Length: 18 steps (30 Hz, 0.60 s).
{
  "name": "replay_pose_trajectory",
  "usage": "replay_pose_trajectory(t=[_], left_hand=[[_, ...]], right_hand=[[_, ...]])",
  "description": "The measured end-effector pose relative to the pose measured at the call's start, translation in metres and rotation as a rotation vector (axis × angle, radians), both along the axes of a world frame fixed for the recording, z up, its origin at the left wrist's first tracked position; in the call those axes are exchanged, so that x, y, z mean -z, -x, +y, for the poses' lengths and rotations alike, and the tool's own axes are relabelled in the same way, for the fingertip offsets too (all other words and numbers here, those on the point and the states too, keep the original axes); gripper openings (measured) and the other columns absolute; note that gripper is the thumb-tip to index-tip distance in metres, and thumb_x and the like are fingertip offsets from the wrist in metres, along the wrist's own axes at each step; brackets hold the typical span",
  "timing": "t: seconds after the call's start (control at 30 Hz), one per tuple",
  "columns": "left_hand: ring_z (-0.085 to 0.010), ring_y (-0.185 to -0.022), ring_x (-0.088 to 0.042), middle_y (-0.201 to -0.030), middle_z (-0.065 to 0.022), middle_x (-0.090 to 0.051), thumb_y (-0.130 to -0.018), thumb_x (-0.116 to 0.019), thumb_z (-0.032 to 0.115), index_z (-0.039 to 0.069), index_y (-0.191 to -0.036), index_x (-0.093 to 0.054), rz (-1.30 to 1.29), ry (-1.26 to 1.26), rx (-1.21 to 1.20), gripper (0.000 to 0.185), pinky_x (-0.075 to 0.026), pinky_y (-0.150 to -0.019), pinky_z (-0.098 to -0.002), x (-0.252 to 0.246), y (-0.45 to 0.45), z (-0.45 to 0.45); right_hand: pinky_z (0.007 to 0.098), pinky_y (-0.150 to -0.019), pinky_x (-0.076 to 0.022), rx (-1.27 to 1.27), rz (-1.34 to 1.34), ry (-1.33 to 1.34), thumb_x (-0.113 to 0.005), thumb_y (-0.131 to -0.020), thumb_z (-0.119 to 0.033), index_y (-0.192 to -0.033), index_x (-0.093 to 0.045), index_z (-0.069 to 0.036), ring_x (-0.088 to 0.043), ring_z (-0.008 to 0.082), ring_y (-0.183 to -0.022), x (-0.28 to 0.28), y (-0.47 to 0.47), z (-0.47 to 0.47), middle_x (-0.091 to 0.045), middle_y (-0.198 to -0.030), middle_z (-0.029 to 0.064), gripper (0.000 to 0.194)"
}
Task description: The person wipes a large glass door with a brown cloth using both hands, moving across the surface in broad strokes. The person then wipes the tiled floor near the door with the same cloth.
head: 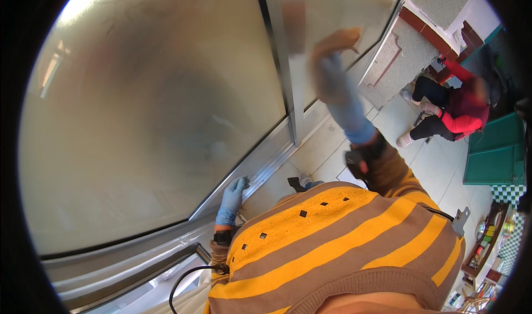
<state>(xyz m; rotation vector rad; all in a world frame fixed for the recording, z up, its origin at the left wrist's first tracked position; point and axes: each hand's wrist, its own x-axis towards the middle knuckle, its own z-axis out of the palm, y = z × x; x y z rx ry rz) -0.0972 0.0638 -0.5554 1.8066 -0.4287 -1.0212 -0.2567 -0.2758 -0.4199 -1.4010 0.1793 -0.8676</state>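
My left hand (233,195), in a light blue glove, rests against the bottom rail of an aluminium-framed glass panel (158,118); its fingers look bent at the rail's edge, and whether they grip it is unclear. Raised at the upper right is my right hand (332,75), also gloved and blurred by motion. It holds a brown-orange cloth (343,39) in front of a narrower glass pane (320,27). The large pane is hazy and carries dim reflections. An upright aluminium post (284,60) stands between the two panes.
A person (457,100) in red and dark clothes sits low at the right, near a speckled stone slab (399,60). Green cabinet doors (494,152) and a shelf with small items (484,243) lie beyond. Pale floor tiles (436,168) show between. A black cable hangs by my left side.
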Motion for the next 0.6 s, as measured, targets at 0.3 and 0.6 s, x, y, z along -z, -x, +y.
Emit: replay_pose_trajectory(t=[0.3,0.6], left_hand=[[-0.0183,-0.098,-0.061,-0.107,-0.0137,-0.065,-0.096,-0.05,0.025,-0.002,-0.118,-0.057,-0.081,-0.061,0.047,0.036,-0.045,-0.088,-0.0292,0.005,0.002,0.006],[-0.0197,-0.101,-0.06,-0.109,-0.0144,-0.065,-0.094,-0.05,0.028,0.0,-0.118,-0.059,-0.15,-0.14,0.009,0.038,-0.044,-0.09,-0.03,0.024,-0.018,0.018]], right_hand=[[0.0452,-0.097,-0.0354,0.602,-0.066,0.756,-0.075,-0.068,-0.01,-0.114,-0.058,-0.009,-0.039,0.0385,-0.116,0.01,-0.073,-0.023,-0.041,-0.125,0.0203,0.049],[0.0474,-0.109,-0.0208,0.821,-0.407,1.065,-0.067,-0.074,-0.018,-0.137,-0.032,0.001,-0.029,0.0416,-0.132,-0.12,-0.113,-0.05,-0.029,-0.142,0.0231,0.074]])
